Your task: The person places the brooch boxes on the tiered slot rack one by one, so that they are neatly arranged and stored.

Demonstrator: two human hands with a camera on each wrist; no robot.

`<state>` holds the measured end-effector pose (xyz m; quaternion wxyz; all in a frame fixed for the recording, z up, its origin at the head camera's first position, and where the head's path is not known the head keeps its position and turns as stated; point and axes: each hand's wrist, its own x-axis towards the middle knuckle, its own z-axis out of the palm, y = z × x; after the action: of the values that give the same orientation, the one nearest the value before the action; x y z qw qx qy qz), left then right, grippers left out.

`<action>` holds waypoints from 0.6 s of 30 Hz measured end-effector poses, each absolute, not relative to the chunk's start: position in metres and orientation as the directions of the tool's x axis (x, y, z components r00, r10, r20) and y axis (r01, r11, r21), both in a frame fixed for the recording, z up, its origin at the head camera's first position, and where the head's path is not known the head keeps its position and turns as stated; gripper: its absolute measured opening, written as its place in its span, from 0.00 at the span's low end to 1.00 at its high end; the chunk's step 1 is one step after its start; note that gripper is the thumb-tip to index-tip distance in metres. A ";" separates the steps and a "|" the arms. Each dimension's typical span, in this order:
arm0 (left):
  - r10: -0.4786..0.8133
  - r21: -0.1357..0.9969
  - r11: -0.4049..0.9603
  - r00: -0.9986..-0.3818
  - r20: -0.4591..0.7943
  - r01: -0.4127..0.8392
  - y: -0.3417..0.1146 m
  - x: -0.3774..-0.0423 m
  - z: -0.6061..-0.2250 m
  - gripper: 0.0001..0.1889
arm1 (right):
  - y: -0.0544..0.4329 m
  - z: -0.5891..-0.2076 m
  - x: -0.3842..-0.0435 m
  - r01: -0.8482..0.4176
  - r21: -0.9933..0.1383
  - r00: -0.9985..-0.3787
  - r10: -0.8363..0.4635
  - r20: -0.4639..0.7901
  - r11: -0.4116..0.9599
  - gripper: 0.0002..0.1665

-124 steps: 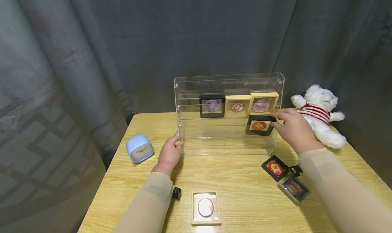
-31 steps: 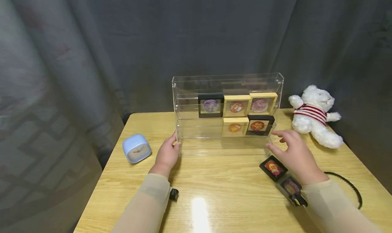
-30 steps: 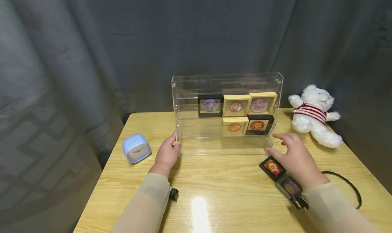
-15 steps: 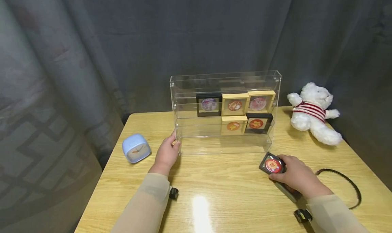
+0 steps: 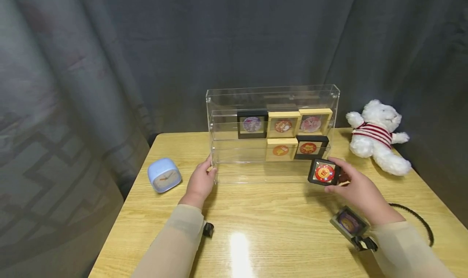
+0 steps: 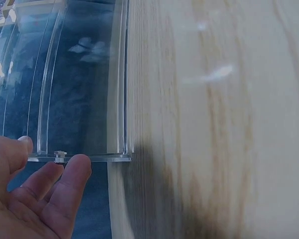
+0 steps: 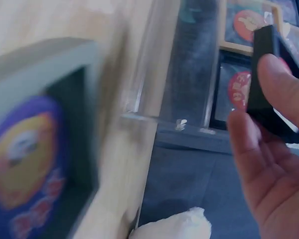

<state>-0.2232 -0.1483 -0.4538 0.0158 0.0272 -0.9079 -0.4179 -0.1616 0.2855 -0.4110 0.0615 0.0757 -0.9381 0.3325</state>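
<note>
A clear acrylic display rack (image 5: 239,173) stands on the table, holding several small framed round badges on its tiers. My left hand (image 5: 199,184) holds the rack's left end; in the left wrist view its fingers (image 6: 75,169) touch the end panel. My right hand (image 5: 360,190) pinches a black framed badge (image 5: 324,172) by its right edge, raised in front of the rack's lower right corner. In the right wrist view the thumb (image 7: 284,82) lies on one side of this black frame (image 7: 264,69). A grey framed badge (image 5: 349,222) lies on the table below that hand.
The middle tier holds a black frame (image 5: 252,124) and two light wooden ones; below them sit a light frame (image 5: 281,149) and a black one (image 5: 310,147). A blue clock (image 5: 164,175) is at left. A white plush bear (image 5: 376,133) and a dark cord (image 5: 417,219) are at right.
Over the last seconds a light frame has come onto the lower tier. My right hand has since picked up the black framed badge from the table and lifted it toward the rack.
</note>
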 end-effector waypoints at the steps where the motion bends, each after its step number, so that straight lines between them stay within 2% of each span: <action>1: -0.060 0.761 0.648 -0.998 0.007 -0.034 -0.148 -0.223 -0.454 0.31 | 0.285 -0.409 -0.165 -0.185 -0.611 -0.978 -0.086 0.188 0.770 0.55; 6: -0.061 0.760 0.648 -0.998 -0.004 -0.043 -0.148 -0.223 -0.455 0.31 | 0.283 -0.405 -0.182 -0.201 -0.608 -0.964 -0.046 0.262 0.768 0.48; 14: -0.077 0.767 0.638 -0.997 -0.025 -0.068 -0.149 -0.223 -0.456 0.31 | 0.276 -0.419 -0.205 -0.358 -0.436 -0.872 -0.130 0.472 0.826 0.36; 18: -0.077 0.773 0.630 -0.997 -0.027 -0.070 -0.149 -0.224 -0.455 0.30 | 0.275 -0.427 -0.208 -0.382 -0.402 -0.835 -0.124 0.536 0.832 0.31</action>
<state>-0.2238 -0.1489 -0.4555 0.0042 0.0406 -0.9028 -0.4282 -0.2084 0.2748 -0.4269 0.2525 0.1371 -0.9232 0.2553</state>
